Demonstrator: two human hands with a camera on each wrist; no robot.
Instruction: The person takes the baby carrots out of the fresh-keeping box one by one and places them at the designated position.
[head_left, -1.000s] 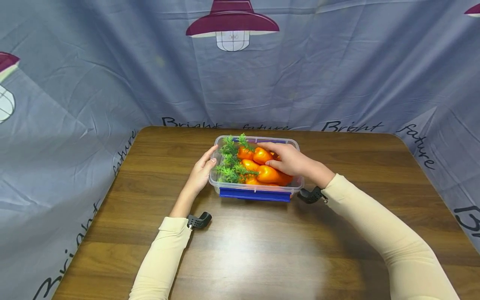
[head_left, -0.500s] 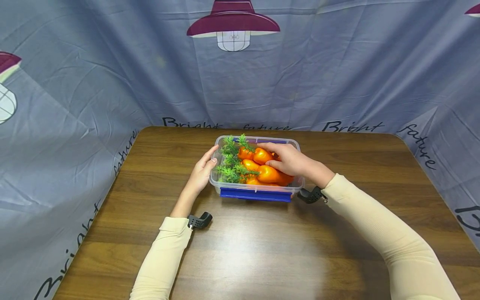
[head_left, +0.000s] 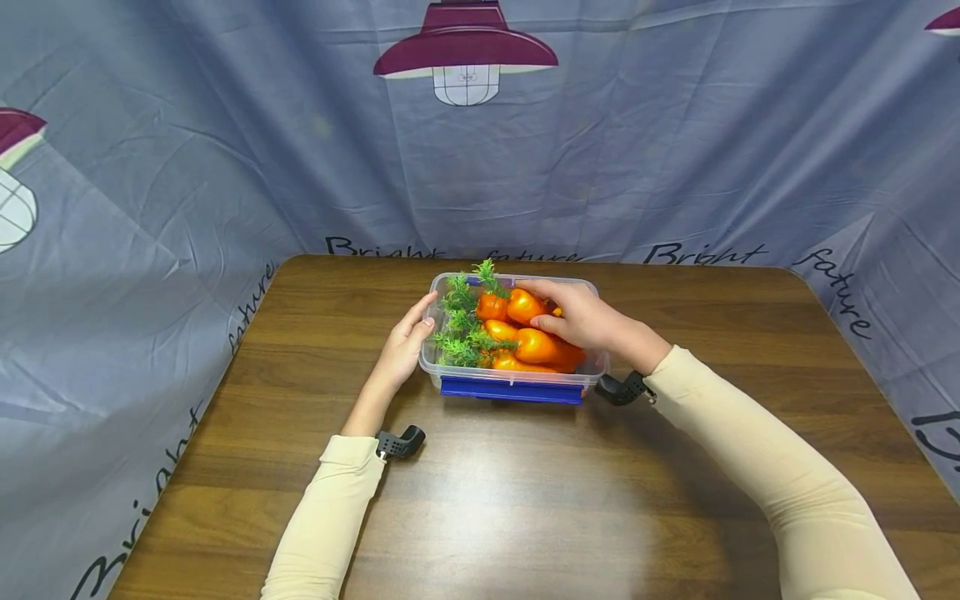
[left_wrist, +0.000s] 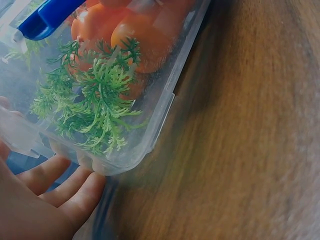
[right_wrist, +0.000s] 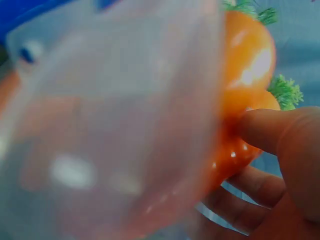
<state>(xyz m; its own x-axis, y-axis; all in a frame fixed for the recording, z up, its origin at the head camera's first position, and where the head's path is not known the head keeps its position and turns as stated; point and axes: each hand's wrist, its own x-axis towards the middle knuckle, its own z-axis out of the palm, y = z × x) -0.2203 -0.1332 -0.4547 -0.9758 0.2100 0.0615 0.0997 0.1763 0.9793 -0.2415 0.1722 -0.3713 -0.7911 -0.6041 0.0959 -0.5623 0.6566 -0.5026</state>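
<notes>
A clear plastic food container (head_left: 468, 374) with blue latches stands on the table, holding several orange carrots (head_left: 534, 344) with green feathery tops (head_left: 457, 350). My right hand (head_left: 577, 315) reaches in from the right and grips a carrot (head_left: 527, 307) at the back of the pile. In the right wrist view the thumb (right_wrist: 270, 127) lies on the near side of orange carrots, and other fingers come from below. At the container's left end, my left hand (head_left: 399, 350) touches the wall with fairly straight fingers, as the left wrist view also shows (left_wrist: 75, 192).
The brown wooden table (head_left: 480, 500) extends around the container. A blue-grey curtain (head_left: 465, 183) with printed lamps and lettering hangs behind it and on both sides. Black wrist cameras sit under both cuffs, the right one (head_left: 621, 390) close to the container's front right corner.
My right hand has risen slightly, and the gripped carrot and its green top have lifted a little with it. My left hand and the container have stayed in place.
</notes>
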